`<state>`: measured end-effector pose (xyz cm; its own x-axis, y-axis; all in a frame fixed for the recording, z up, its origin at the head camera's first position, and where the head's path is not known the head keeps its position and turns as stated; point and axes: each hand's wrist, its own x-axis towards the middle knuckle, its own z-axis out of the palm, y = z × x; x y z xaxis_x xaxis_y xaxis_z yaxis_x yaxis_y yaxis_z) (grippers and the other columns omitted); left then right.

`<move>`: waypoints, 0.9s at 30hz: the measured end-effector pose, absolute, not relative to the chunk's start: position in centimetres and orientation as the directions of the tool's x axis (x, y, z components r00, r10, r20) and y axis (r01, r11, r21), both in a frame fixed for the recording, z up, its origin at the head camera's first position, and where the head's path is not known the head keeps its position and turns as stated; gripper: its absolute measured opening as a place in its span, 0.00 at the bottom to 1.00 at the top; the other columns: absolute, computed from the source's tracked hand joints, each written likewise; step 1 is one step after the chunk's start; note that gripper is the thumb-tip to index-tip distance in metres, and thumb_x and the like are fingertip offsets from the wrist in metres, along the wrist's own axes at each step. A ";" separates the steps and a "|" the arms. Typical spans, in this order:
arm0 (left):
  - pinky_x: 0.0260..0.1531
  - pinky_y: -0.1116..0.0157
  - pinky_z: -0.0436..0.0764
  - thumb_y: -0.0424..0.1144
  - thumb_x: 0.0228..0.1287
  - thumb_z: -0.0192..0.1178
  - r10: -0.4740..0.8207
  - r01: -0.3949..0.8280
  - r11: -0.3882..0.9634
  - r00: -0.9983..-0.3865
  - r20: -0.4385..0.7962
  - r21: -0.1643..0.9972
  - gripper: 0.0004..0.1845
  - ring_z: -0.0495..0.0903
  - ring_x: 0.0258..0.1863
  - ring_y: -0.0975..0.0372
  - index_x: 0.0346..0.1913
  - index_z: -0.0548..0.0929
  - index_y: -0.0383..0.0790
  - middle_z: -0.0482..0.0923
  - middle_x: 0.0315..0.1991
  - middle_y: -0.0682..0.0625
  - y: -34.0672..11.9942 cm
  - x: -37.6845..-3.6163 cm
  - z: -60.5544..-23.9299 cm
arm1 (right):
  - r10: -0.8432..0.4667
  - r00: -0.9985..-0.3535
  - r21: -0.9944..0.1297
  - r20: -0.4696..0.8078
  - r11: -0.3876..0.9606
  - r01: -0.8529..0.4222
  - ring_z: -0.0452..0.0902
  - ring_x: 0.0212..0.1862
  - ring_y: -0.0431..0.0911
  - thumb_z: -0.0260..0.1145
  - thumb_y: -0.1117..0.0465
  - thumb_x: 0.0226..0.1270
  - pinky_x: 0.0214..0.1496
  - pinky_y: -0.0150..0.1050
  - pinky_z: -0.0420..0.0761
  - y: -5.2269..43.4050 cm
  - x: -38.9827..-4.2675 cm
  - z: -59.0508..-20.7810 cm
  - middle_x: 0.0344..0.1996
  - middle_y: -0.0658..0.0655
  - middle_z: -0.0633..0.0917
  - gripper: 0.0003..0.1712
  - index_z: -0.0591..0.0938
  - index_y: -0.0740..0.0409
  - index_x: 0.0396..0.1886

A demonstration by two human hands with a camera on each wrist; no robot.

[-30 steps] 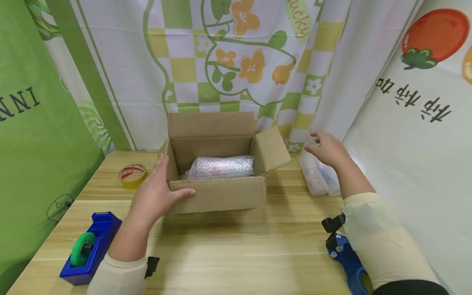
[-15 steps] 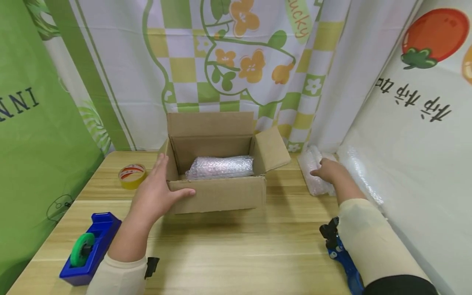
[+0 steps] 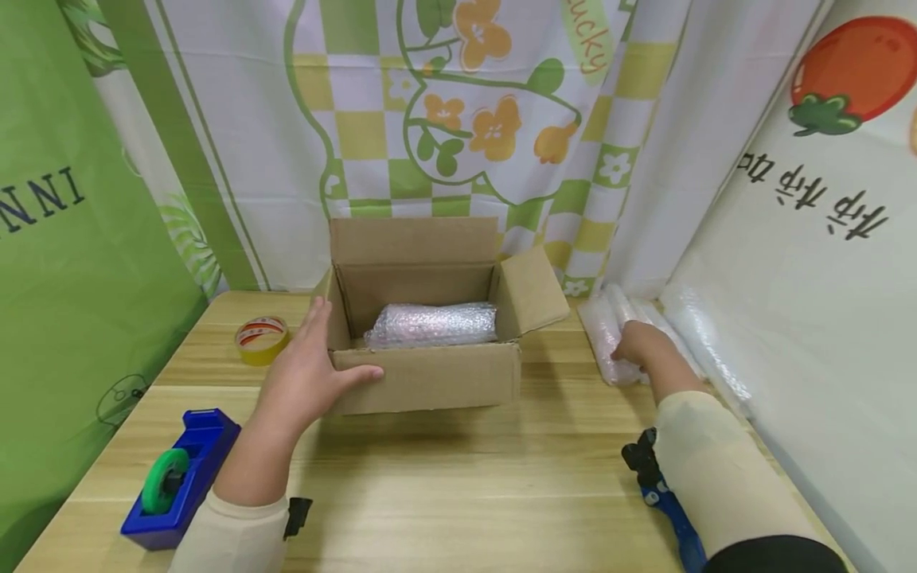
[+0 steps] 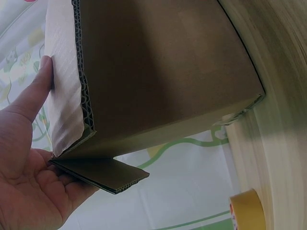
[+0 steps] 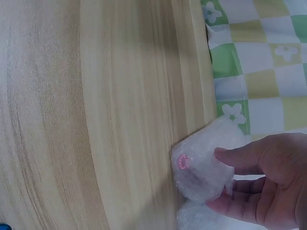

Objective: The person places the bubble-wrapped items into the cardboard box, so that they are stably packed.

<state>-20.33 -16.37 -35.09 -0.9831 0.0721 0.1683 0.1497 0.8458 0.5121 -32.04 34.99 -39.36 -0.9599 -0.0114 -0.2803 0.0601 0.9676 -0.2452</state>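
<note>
An open cardboard box [image 3: 430,380] stands mid-table with a bubble-wrapped bundle [image 3: 433,325] lying inside. My left hand [image 3: 297,374] holds its front left corner, the thumb on the front flap and the fingers at the left side flap [image 4: 103,173]. On the right, my right hand [image 3: 647,350] grips one of several bubble-wrapped packages lying side by side. In the right wrist view, the thumb and fingers hold the end of this bubble-wrapped package [image 5: 206,165], where a small pink ring-shaped mark shows through. The hand covers part of it.
A roll of yellow tape [image 3: 261,342] lies left of the box. Nearer on the left sits a blue tape dispenser [image 3: 188,469] with a green roll. A blue tool [image 3: 677,521] is partly hidden beside the right forearm. Another bubble-wrapped package [image 3: 705,342] lies by the right wall.
My right hand has come down from above the bubble-wrapped packages and now grips one. The left hand and the box keep their places; the head view has shifted slightly.
</note>
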 end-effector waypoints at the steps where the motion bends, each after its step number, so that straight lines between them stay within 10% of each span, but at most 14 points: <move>1: 0.65 0.38 0.64 0.73 0.44 0.67 0.072 0.150 0.846 -0.983 0.168 0.512 0.70 0.50 0.75 0.40 0.79 0.41 0.38 0.36 0.80 0.43 -16.4 -20.4 -35.1 | -0.016 -0.960 -0.245 -0.279 0.968 0.056 0.79 0.25 0.53 0.68 0.59 0.59 0.28 0.43 0.79 35.0 -32.0 -39.3 0.37 0.72 0.82 0.23 0.76 0.76 0.44; 9: 0.65 0.39 0.64 0.73 0.45 0.66 0.074 0.152 0.845 -0.983 0.169 0.513 0.69 0.51 0.75 0.40 0.79 0.41 0.38 0.35 0.80 0.44 -16.3 -20.3 -35.0 | -0.041 -0.972 -0.279 -0.232 0.960 0.026 0.79 0.26 0.51 0.66 0.59 0.62 0.31 0.43 0.80 35.0 -31.1 -36.7 0.44 0.74 0.80 0.26 0.73 0.77 0.51; 17: 0.64 0.38 0.64 0.73 0.45 0.67 0.076 0.159 0.845 -0.981 0.180 0.510 0.70 0.52 0.74 0.39 0.79 0.41 0.37 0.36 0.80 0.42 -16.3 -20.2 -34.9 | -0.044 -0.990 -0.255 -0.132 0.967 -0.009 0.71 0.56 0.73 0.64 0.56 0.65 0.57 0.67 0.71 34.4 -30.3 -31.9 0.57 0.79 0.74 0.33 0.69 0.73 0.62; 27: 0.64 0.38 0.64 0.73 0.44 0.67 0.072 0.161 0.844 -0.979 0.190 0.512 0.70 0.52 0.74 0.39 0.79 0.42 0.37 0.37 0.80 0.42 -16.3 -20.3 -35.1 | -0.062 -0.998 -0.287 -0.014 0.956 -0.055 0.71 0.57 0.71 0.61 0.56 0.69 0.57 0.68 0.69 32.4 -28.9 -27.2 0.57 0.76 0.75 0.30 0.68 0.69 0.64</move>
